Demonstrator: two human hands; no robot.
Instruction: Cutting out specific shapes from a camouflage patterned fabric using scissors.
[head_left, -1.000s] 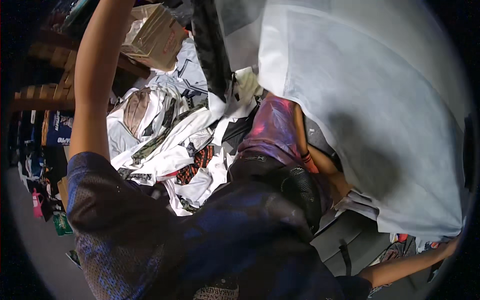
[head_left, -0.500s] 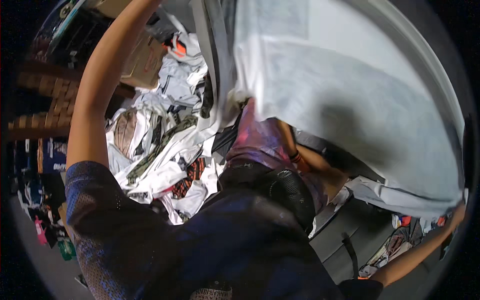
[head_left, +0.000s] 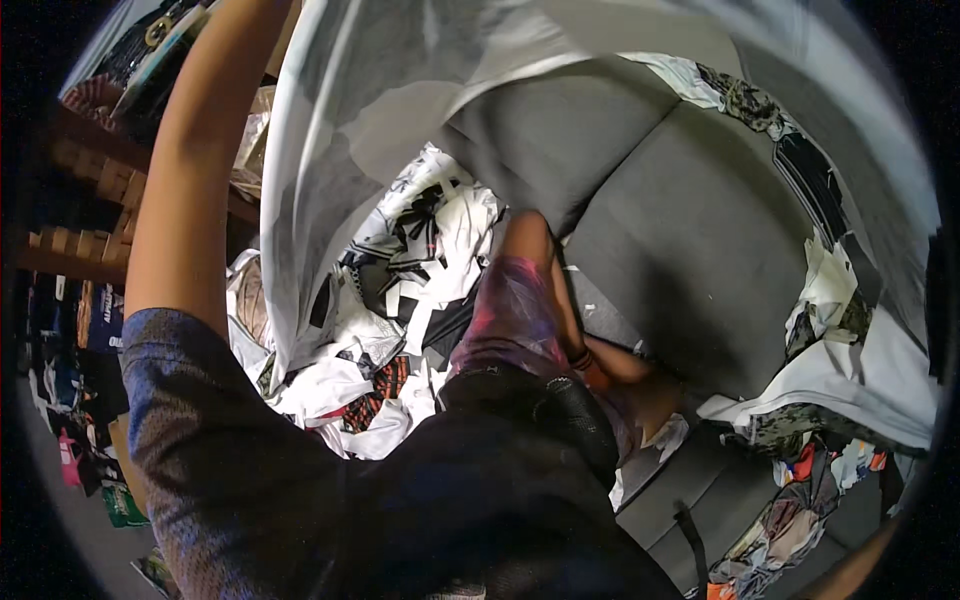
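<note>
A thin white fabric sheet (head_left: 312, 130) arches beyond the purple-and-pink patterned shorts (head_left: 508, 320); left of them lie heaped white and black cloth pieces (head_left: 465, 230), right of them a dark-grey cushioned surface (head_left: 690, 220); farther left rises the bare left arm (head_left: 195, 170).

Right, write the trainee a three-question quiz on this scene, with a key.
1. True or false: the person's left hand shows in the picture.
2. Choose: the large draped cloth is (a) red, (b) whitish, (c) green.
3. Fill in: the orange-and-black cloth lies to the ____ of the purple shorts.

Key: 1. False; the left arm runs out past the top edge. 2. b. 3. Left.
</note>
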